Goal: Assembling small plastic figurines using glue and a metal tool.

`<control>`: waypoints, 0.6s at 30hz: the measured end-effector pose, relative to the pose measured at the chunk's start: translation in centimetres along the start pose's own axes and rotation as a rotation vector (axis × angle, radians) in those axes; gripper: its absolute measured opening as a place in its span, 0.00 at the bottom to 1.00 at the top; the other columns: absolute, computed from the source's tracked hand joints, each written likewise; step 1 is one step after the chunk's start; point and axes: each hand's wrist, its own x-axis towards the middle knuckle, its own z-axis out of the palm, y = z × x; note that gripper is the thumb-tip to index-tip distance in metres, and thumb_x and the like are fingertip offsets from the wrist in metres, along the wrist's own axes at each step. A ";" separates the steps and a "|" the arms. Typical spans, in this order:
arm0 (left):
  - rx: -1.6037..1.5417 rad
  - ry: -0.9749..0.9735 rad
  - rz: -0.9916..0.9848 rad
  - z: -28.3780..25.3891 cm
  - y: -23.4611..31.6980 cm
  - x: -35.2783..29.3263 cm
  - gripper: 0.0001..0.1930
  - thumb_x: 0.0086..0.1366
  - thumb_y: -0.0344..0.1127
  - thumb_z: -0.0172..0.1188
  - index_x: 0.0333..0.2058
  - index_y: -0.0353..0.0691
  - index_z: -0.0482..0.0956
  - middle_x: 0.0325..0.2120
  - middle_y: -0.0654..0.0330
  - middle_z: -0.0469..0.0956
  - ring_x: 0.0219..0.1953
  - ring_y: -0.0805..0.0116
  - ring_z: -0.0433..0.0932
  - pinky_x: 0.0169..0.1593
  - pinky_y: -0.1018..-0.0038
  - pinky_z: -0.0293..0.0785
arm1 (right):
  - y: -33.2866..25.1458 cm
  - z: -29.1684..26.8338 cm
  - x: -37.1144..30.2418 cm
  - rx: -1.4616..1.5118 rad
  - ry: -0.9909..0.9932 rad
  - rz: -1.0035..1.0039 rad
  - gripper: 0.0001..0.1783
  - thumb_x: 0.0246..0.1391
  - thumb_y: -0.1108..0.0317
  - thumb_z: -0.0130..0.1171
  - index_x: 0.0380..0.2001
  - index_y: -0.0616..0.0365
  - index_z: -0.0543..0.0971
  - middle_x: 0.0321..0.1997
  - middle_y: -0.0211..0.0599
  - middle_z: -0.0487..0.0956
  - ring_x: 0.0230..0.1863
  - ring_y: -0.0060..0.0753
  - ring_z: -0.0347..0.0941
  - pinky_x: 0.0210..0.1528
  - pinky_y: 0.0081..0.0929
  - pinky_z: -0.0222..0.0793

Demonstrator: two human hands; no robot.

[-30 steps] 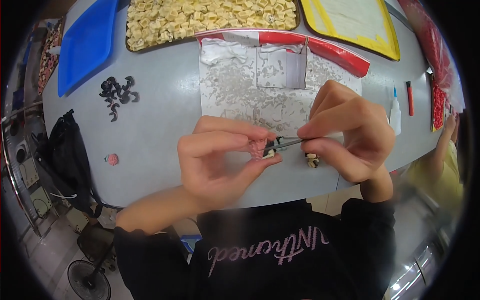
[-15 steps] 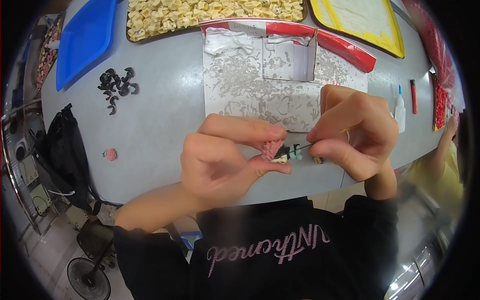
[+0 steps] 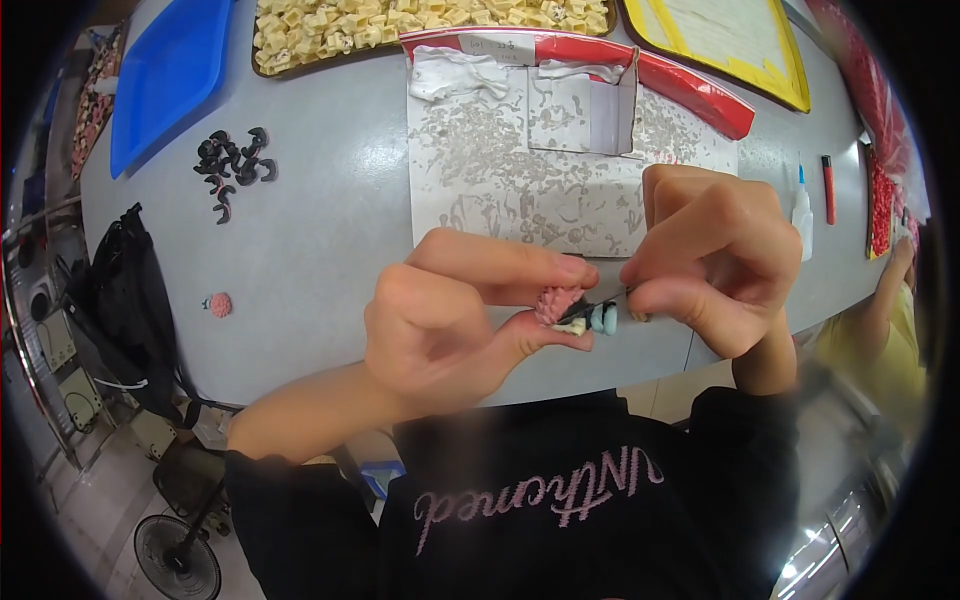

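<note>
Pinched between the thumb and fingertips of my left hand (image 3: 430, 315) is a small figurine (image 3: 558, 306) with a bumpy pink part, plus black, cream and light-blue parts. My right hand (image 3: 725, 265) is closed on a thin dark pick-like tool (image 3: 608, 298), whose tip meets the black part of the figurine. My fingers hide much of both. A similar small pink piece (image 3: 219, 305) lies on the table to the left. Several black curved pieces (image 3: 235, 165) are heaped farther back on that side.
Beyond my hands lies a white sheet (image 3: 465, 215) with grey marks, bearing an open white box (image 3: 612, 120). A blue tray (image 3: 165, 85), a tray of cream pieces (image 3: 430, 25) and a yellow-edged tray (image 3: 790, 60) stand behind. A small bottle (image 3: 802, 225) and red pen (image 3: 828, 190) are at right.
Both hands remain close together, and the figurine has shifted slightly right and turned a little. The tool's tip stays against its black part.
</note>
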 end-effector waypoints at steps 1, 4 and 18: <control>-0.001 -0.002 0.000 0.0 -0.1 0.0 0.25 0.44 0.15 0.62 0.29 0.40 0.52 0.36 0.46 0.66 0.38 0.51 0.76 0.39 0.67 0.78 | 0.0 -0.1 0.0 -0.014 -0.020 0.000 0.10 0.35 0.72 0.64 0.20 0.62 0.72 0.15 0.34 0.73 0.12 0.22 0.54 0.16 0.21 0.47; 0.029 -0.055 0.047 -0.1 -0.2 0.2 0.25 0.44 0.16 0.62 0.29 0.40 0.52 0.35 0.46 0.66 0.36 0.51 0.76 0.38 0.68 0.79 | 0.1 -0.2 -0.1 -0.028 -0.040 -0.021 0.11 0.36 0.69 0.65 0.20 0.62 0.72 0.13 0.33 0.70 0.11 0.23 0.54 0.15 0.21 0.46; 0.005 -0.092 0.077 0.0 0.1 0.5 0.21 0.48 0.10 0.52 0.29 0.40 0.51 0.33 0.47 0.67 0.31 0.51 0.76 0.32 0.65 0.79 | 0.0 -0.5 -0.3 0.146 -0.045 -0.072 0.14 0.39 0.62 0.64 0.19 0.61 0.74 0.08 0.29 0.63 0.10 0.24 0.50 0.14 0.23 0.42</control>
